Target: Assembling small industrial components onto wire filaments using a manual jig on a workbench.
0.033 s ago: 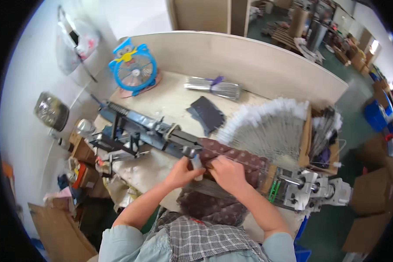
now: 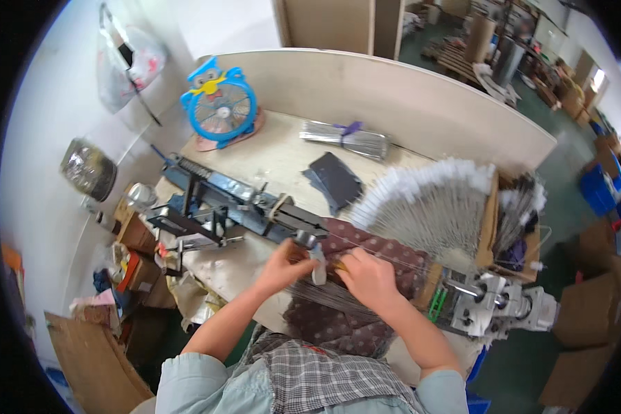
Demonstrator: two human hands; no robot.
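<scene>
Rods [image 2: 331, 295], thin and grey, lie bundled over brown dotted quilted cloth [image 2: 324, 323], just below both hands. Left hand [image 2: 288, 269] sits beside a whitish, soft-looking piece [image 2: 318, 268] at the dark metal fixture [image 2: 238, 205]; from here I can't tell whether its fingers pinch it. Right hand [image 2: 369, 277]: fingers curled, grip hidden from me. I judge work midway: white-edged fan [image 2: 428, 217] laid out on counter [image 2: 276, 155], grey bundle seemingly not yet done.

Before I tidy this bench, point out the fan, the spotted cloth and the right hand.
Fan [image 2: 223, 111], head view: its hub.
Spotted cloth [image 2: 406, 270], head view: its upper right part.
Right hand [image 2: 371, 277], head view: its back.
</scene>
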